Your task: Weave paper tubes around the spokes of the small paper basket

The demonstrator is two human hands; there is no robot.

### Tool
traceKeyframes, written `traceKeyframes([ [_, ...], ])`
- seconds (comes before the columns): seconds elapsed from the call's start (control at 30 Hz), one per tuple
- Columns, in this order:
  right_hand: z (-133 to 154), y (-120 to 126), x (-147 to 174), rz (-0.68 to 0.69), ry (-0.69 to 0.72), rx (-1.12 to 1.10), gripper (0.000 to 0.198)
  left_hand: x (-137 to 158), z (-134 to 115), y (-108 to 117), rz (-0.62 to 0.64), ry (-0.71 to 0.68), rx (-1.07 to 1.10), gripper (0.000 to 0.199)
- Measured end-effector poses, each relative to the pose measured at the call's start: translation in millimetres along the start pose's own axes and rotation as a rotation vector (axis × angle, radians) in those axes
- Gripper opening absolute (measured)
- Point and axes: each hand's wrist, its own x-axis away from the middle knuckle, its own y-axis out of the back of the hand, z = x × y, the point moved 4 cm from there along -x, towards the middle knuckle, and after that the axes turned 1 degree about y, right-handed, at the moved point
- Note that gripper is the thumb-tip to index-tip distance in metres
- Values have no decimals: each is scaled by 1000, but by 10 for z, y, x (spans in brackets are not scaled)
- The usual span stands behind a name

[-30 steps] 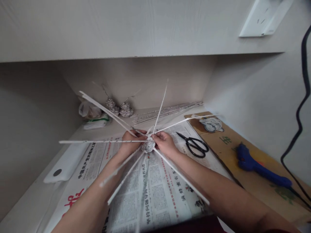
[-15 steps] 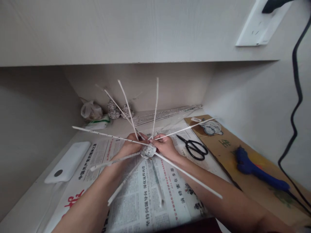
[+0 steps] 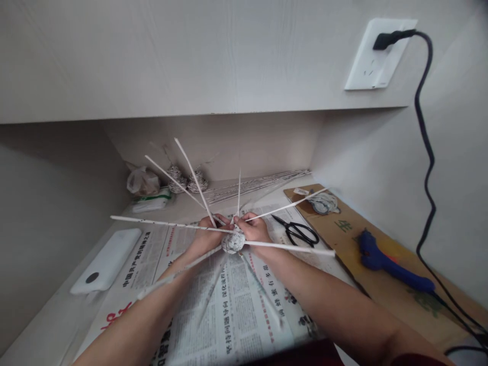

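Observation:
Between my hands is a small round piece woven from rolled newspaper (image 3: pixel 233 242), with several long paper sticks spreading out from it like spokes. My left hand (image 3: pixel 210 231) is closed on its left side, fingers pinching near the base of the spokes. On the right, my right hand (image 3: pixel 253 229) also pinches the piece, thumb and fingertips close to the left ones. The far side of the weave and some fingertips are hidden. One spoke (image 3: pixel 290 248) crosses over my right wrist. Newspaper sheets (image 3: pixel 213 315) lie beneath.
Black-handled scissors (image 3: pixel 299 234) lie right of my hands. A blue glue gun (image 3: pixel 392 264) and a grey coil (image 3: pixel 324 203) rest on cardboard (image 3: pixel 351 244). At left is a white power bank (image 3: pixel 109 259). Behind are paper sticks (image 3: pixel 263 184), two woven pieces (image 3: pixel 176 179) and a plastic bag (image 3: pixel 143 180).
The woven piece has turned and tilted between my hands; the right spoke has swung up to nearly level, and the upright one points farther away. The camera view has shifted.

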Motion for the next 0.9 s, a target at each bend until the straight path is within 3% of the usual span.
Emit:
traceKeyframes([
  [0.23,110,13,34,97,-116,-250,38,65,226,-28,44,-71,94,25],
  [0.4,237,68,50,106,-92,-341,57,109,188,-61,70,-136,69,24],
  [0.53,307,106,25,39,-48,-384,46,127,171,-73,54,-161,67,21],
  [0.67,240,138,-31,-27,-97,-340,43,131,227,-71,29,-167,44,20],
  [0.9,132,217,-86,-123,-116,-261,38,223,77,-72,87,-392,-165,17],
])
